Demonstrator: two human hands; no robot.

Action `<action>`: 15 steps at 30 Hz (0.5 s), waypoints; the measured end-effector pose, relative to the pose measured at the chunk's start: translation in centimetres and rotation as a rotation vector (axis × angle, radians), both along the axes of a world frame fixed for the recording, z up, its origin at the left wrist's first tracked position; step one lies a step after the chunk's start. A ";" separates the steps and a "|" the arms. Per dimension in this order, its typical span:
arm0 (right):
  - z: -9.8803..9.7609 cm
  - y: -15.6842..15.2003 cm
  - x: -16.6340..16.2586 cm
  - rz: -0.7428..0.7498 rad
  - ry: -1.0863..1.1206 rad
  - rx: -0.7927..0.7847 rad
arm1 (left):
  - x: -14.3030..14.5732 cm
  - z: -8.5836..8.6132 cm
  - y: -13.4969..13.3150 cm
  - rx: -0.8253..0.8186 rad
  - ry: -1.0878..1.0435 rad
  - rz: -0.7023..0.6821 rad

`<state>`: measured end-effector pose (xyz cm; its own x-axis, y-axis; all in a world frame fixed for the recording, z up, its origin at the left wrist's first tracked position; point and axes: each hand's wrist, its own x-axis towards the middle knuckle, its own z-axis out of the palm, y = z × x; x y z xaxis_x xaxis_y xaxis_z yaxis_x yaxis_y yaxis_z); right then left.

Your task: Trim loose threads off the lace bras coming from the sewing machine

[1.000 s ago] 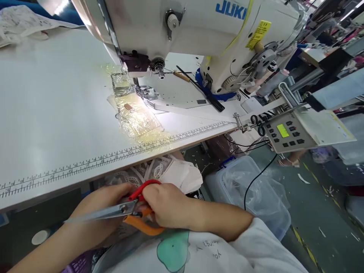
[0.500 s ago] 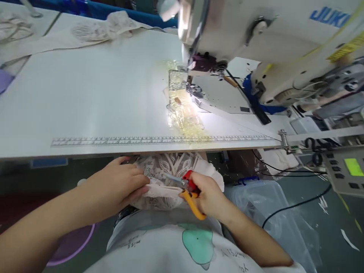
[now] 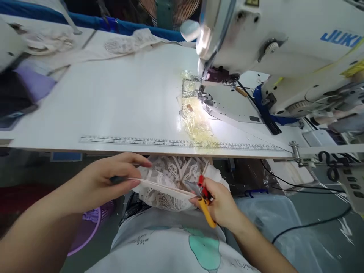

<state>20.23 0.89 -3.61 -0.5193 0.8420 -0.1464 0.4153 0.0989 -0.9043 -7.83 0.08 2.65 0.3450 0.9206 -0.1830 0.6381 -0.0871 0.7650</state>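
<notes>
Swung away from the left forearm [image 3: 54,206], crossed a second ago, to the right end of a cream lace piece [image 3: 167,201], carrying red-and-orange scissors [image 3: 204,193] in the right hand [image 3: 223,203]. Opened out as well since half a second ago, from a bunched hold to spread fingers at the left hand [image 3: 106,172]. Pinching narrowly there, between thumb and a fingertip, the left end of a thin strip [image 3: 170,190] along the lace; too small to tell how firmly. Curled on the right around the scissor handles, with fingertips touching the strip's right end and short metal blades [image 3: 193,187] pointing left over the lace. Holding that lace below the near edge of a white table [image 3: 127,102], just in front of a printed shirt [image 3: 204,250], with the strip drawn nearly straight between both hands.

Showing on the tabletop a printed ruler [image 3: 159,142] along the near edge, yellowish clear film [image 3: 196,121] beside the needle area of a JUKI sewing machine [image 3: 298,41], and a black-handled tool [image 3: 271,123] under the machine arm. Showing farther back more cream lace [image 3: 131,43] and a fan [image 3: 184,9]; lower down, a purple basket [image 3: 96,229] at left and a clear plastic box [image 3: 273,210] at right.
</notes>
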 end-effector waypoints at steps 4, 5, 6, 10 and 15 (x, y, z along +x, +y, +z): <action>0.2 -0.1 -0.2 -0.024 -0.026 -0.046 | 0.7 0.3 0.9 -0.100 -0.150 -0.060; 0.2 -0.1 -0.2 -0.033 -0.018 -0.065 | 1.0 0.5 1.3 -0.139 -0.168 -0.064; 0.1 -0.1 -0.1 -0.044 -0.004 -0.080 | 1.3 0.8 1.7 -0.171 -0.183 -0.063; -0.5 0.2 0.5 -0.054 0.031 -0.121 | 2.9 2.5 3.1 -0.268 -0.229 -0.101; 1.3 1.2 0.5 -0.089 0.123 -0.109 | 4.6 4.0 3.8 -0.234 -0.162 -0.218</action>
